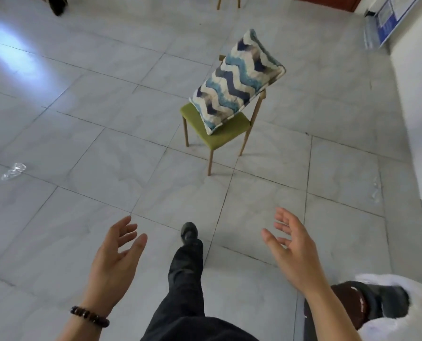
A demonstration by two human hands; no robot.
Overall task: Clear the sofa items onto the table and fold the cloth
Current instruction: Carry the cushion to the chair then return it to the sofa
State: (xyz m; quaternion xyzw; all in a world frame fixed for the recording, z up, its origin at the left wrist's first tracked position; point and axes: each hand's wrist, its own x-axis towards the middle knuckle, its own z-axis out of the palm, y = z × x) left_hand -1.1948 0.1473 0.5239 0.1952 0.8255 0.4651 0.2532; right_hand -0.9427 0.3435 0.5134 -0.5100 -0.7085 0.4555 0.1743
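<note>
A blue, navy and white zigzag cushion (235, 81) leans tilted over a green-seated wooden chair (219, 134) in the middle of the floor; whether it rests on the chair or is in the air I cannot tell. My left hand (116, 252) and my right hand (291, 247) are stretched out low in front of me, palms turned inward, fingers spread and holding nothing. Both are well short of the cushion. My dark-trousered leg and shoe (189, 233) step forward between them.
Grey tiled floor (106, 119) lies all around. Crumpled clear plastic (13, 171) and a white scrap lie at the left. A white fluffy thing with a dark brown item (367, 306) is at the lower right. A wall (416, 107) runs along the right.
</note>
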